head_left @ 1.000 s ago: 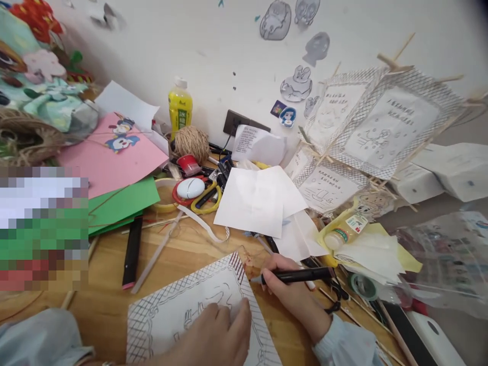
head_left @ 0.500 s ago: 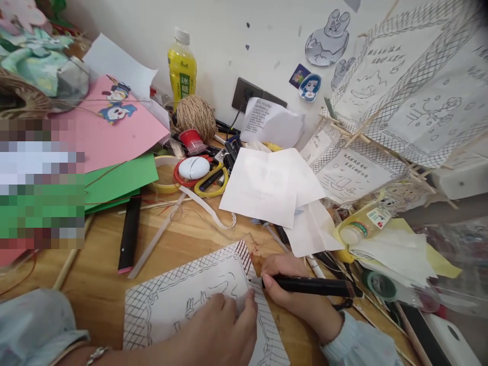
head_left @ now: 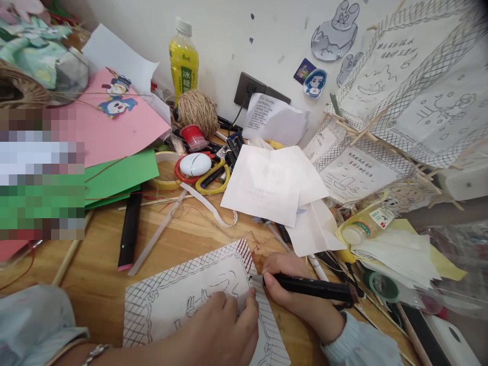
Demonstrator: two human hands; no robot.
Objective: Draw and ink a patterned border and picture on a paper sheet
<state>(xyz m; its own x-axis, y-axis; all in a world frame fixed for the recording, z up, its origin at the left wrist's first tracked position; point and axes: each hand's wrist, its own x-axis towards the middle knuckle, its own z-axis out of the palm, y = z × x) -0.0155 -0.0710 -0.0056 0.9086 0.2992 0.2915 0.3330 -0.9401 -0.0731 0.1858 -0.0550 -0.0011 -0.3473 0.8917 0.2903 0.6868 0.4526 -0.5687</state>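
Head view, bottom centre: the left hand [head_left: 221, 330] lies palm down on the white paper sheet with an inked lattice border [head_left: 168, 300], pinning it and grasping nothing. Just right of it, the right hand [head_left: 301, 302] is closed round a black marker pen [head_left: 316, 288]. The pen's long axis runs almost level across the frame, with the tip pointing left at the sheet's right border. Since a second ago its rear end has dropped. Farther up, loose white paper sheets [head_left: 267, 185] overlap on the wooden table [head_left: 190, 231].

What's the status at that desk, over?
Right grip shut on marker, tip at edge of drawing. Left grip pressing drawing flat. Loose papers beyond, not touching it.
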